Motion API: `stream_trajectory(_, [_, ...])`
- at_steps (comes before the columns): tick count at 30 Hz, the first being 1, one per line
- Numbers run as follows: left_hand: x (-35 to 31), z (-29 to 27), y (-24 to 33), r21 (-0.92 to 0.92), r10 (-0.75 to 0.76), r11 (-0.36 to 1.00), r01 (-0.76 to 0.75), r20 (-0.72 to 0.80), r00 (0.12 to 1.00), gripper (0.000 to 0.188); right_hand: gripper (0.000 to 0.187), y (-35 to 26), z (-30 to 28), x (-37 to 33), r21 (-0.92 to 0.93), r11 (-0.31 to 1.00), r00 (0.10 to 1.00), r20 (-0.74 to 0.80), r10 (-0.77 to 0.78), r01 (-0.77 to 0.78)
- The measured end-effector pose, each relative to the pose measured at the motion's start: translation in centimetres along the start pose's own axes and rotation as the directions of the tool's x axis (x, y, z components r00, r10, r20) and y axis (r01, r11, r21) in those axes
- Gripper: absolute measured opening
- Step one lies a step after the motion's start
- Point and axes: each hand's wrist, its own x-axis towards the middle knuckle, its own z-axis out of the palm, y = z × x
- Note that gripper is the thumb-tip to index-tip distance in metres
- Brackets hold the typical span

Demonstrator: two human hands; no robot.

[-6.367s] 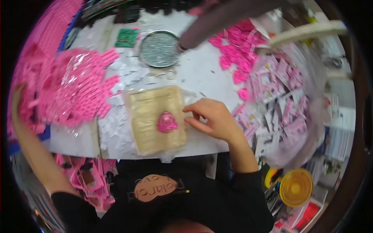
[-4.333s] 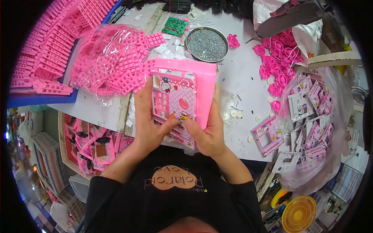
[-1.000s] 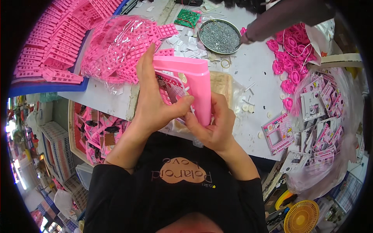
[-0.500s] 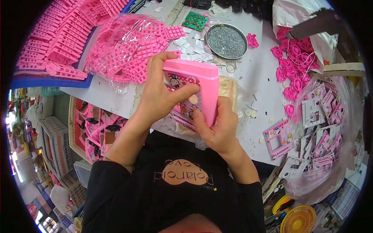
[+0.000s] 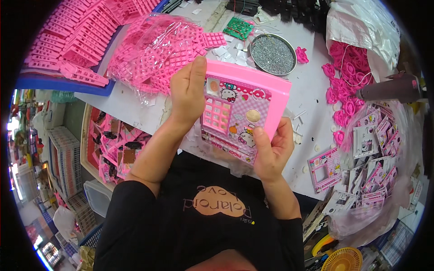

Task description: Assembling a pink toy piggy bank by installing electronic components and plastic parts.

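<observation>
Above the near part of the table, both hands hold a pink plastic piggy-bank front panel [image 5: 237,118] with a decorated face. Its face carries cartoon pictures, a square grid opening and a round hole. My left hand [image 5: 189,92] is closed round its left edge, thumb pointing up along the side. On the lower right edge, my right hand [image 5: 275,151] grips it with the thumb on the printed face and the fingers behind. What lies directly under the panel is mostly hidden.
A clear bag of pink keypad parts [image 5: 158,54] lies left, beside a blue crate [image 5: 97,89] of pink pieces. Behind are a round tray of screws [image 5: 273,54] and a green circuit board [image 5: 238,28]. Right are pink dial parts [image 5: 348,86] and a bag of printed panels [image 5: 370,153].
The panel has turned so its printed face shows more fully, and it has shifted right. My left thumb has come off the face to the edge; my right hand has moved right.
</observation>
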Motion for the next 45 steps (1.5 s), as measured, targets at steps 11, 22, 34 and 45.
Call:
stream_trajectory(11, [-4.3,0.9,-0.2,0.248,0.186,0.948,-0.197,0.069,0.98,0.035,0.041,-0.3,-2.6,2.0,0.039,0.992,0.991,-0.07,-0.114,0.117])
stream_trajectory(22, [-0.6,-0.4,0.5,0.019,0.04,0.999,-0.051,0.374,0.927,0.017,0.036,-0.3,-6.9,5.7,-0.197,0.958,0.967,0.188,-0.172,0.209])
stream_trajectory(34, [-2.1,-2.2,-2.0,0.357,0.201,0.703,-0.615,0.73,0.653,0.056,0.05,-1.4,-11.3,1.5,-0.764,0.367,0.798,0.596,0.091,0.53])
stream_trajectory(45, [-2.4,0.0,-0.5,0.531,0.201,0.569,-0.628,0.65,0.732,0.043,0.053,-2.3,-8.9,2.0,-0.822,0.121,0.788,0.568,0.236,0.556])
